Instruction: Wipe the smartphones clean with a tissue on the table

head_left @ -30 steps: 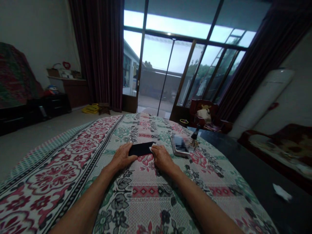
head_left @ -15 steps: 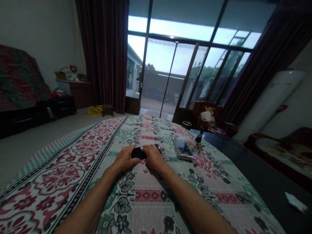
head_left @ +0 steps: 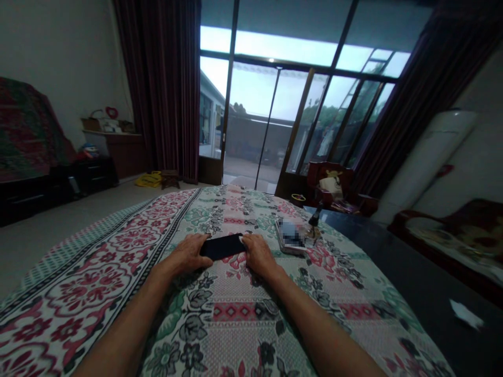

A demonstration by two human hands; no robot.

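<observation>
A black smartphone (head_left: 223, 246) with a dark screen lies slightly slanted over the patterned tablecloth (head_left: 236, 285). Around its left end, my left hand (head_left: 192, 252) is closed, thumb at the near edge and fingers at the far edge. My right hand (head_left: 258, 254) is at the phone's right end with its fingers bent together. A small white bit (head_left: 241, 239) shows at the right fingertips, too small to name. Whether the right fingers also grip the phone is hidden.
Right of my hands lies a box or book with a blurred top (head_left: 291, 236), beside a dark-handled brush-like thing (head_left: 315, 219). A crumpled white paper (head_left: 466, 314) rests on the dark surface at right. A wooden chair (head_left: 332, 183) stands beyond the table.
My right hand has slid right along the phone from its middle to its right end, uncovering the screen. My left hand, still on the phone, has moved slightly left. The view has shifted a little.
</observation>
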